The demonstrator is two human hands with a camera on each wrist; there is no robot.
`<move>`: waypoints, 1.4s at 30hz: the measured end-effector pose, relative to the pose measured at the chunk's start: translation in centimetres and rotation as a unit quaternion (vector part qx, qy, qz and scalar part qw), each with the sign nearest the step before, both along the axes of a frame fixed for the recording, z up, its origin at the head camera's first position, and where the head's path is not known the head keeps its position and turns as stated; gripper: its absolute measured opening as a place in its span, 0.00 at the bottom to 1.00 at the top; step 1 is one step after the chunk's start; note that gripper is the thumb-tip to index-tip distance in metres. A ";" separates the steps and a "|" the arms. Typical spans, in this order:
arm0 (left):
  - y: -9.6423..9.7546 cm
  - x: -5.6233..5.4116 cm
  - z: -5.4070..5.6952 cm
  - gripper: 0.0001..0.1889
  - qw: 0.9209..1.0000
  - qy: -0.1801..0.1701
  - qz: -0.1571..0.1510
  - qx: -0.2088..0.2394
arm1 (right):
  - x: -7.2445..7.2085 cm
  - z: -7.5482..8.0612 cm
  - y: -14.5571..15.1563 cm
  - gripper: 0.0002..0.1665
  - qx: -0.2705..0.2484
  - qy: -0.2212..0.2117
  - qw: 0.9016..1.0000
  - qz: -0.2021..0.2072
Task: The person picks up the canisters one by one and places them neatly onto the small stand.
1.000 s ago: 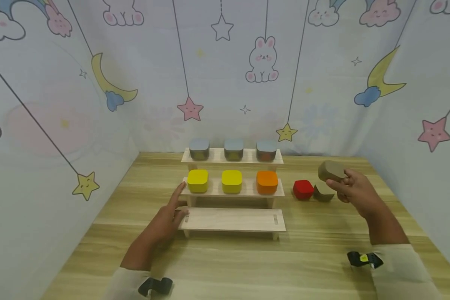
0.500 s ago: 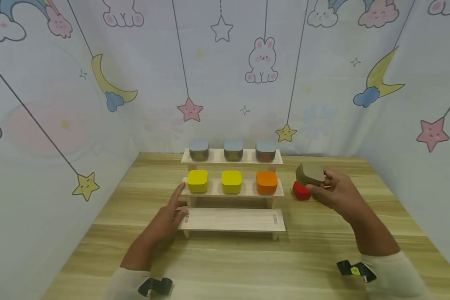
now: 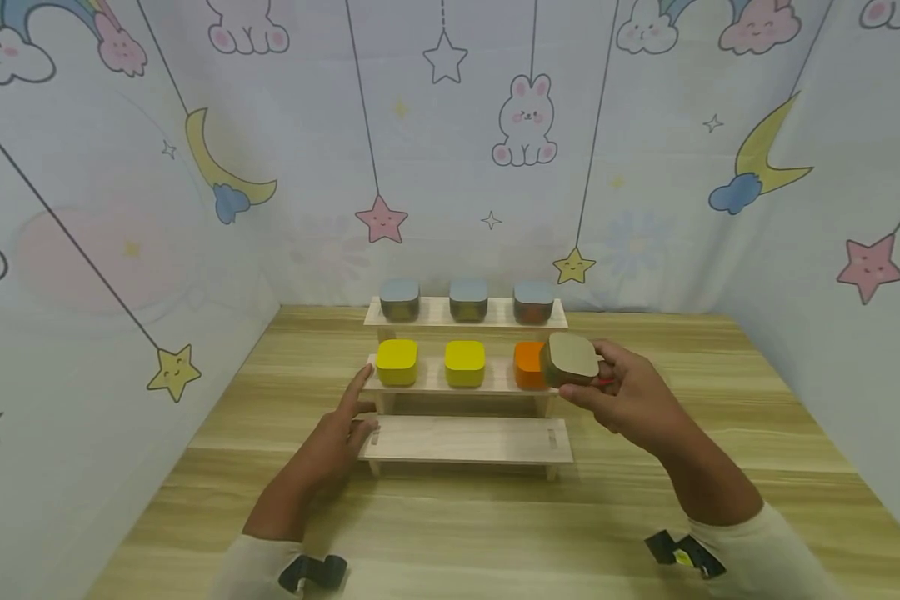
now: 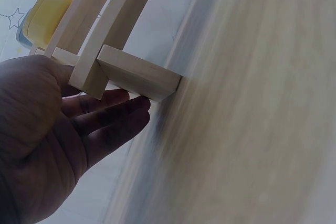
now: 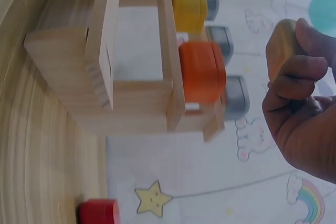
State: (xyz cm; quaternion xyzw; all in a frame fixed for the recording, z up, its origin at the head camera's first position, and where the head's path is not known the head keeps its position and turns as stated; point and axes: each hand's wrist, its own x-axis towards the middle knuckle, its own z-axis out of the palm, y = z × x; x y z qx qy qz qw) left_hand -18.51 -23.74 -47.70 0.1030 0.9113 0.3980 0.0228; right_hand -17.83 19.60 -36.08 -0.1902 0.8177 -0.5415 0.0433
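My right hand (image 3: 633, 404) pinches an olive-tan, rounded square block (image 3: 572, 360) between thumb and fingers. In the head view this block overlaps the right side of the orange block (image 3: 528, 367). The right wrist view shows the held block (image 5: 282, 48) apart from the wooden stepped rack (image 5: 126, 106). At the rack's left end, my left hand (image 3: 337, 442) rests with its index finger along the middle shelf's edge and its thumb at the bare lower shelf (image 3: 461, 439). In the left wrist view, its other fingers (image 4: 113, 129) extend beside the rack's wooden support (image 4: 142, 72).
Two yellow blocks (image 3: 397, 363) stand left of the orange one on the middle shelf. Three grey-topped blocks (image 3: 468, 300) line the upper shelf. A red block (image 5: 100, 212) lies on the table right of the rack, mostly behind my right hand in the head view. A printed curtain (image 3: 450, 167) encloses the table.
My right hand has carried the tan block leftward from the right of the table to the middle shelf's right end. My left hand has stayed in place.
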 end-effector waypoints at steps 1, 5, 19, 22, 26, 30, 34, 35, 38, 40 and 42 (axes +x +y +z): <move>0.0 0.0 0.0 0.47 1.000 -0.001 0.001 0.000 | 0.1 0.1 -0.5 0.30 -0.003 -0.003 1.000 0.008; 0.0 0.0 0.0 0.47 1.000 -0.006 0.001 0.001 | 0.5 0.1 -2.3 0.37 -0.007 -0.022 0.999 0.027; 0.1 -0.1 0.1 0.47 1.000 -0.010 0.005 0.004 | 1.0 -1.0 -9.4 0.34 0.039 -0.018 0.997 0.069; 0.1 -0.1 0.1 0.47 1.000 -0.006 0.003 0.005 | 0.8 -1.6 -10.8 0.38 0.054 -0.024 0.995 0.080; -0.1 -0.1 0.0 0.46 1.000 0.005 -0.002 0.009 | 0.5 -2.1 -12.6 0.28 0.055 -0.048 0.993 0.095; -0.2 -0.1 0.0 0.46 1.000 0.012 -0.006 0.014 | 0.6 -2.6 -14.2 0.30 0.061 -0.062 0.992 0.094; -0.2 -0.1 0.0 0.46 1.000 0.014 -0.007 0.017 | 0.5 -3.3 -15.5 0.30 0.063 -0.071 0.991 0.091; -0.2 -0.1 -0.1 0.46 1.000 0.014 -0.007 0.016 | 0.5 -3.5 -15.8 0.30 0.063 -0.073 0.991 0.092; -0.2 -0.1 -0.1 0.46 1.000 0.011 -0.004 0.015 | 0.1 -4.3 -16.8 0.31 0.061 -0.078 0.991 0.093; -0.2 -0.1 0.0 0.46 1.000 0.009 -0.002 0.012 | -0.1 -4.8 -17.4 0.32 0.066 -0.084 0.990 0.090; -0.1 -0.1 0.0 0.46 1.000 0.008 -0.001 0.011 | -0.4 -5.4 -18.0 0.33 0.070 -0.086 0.990 0.087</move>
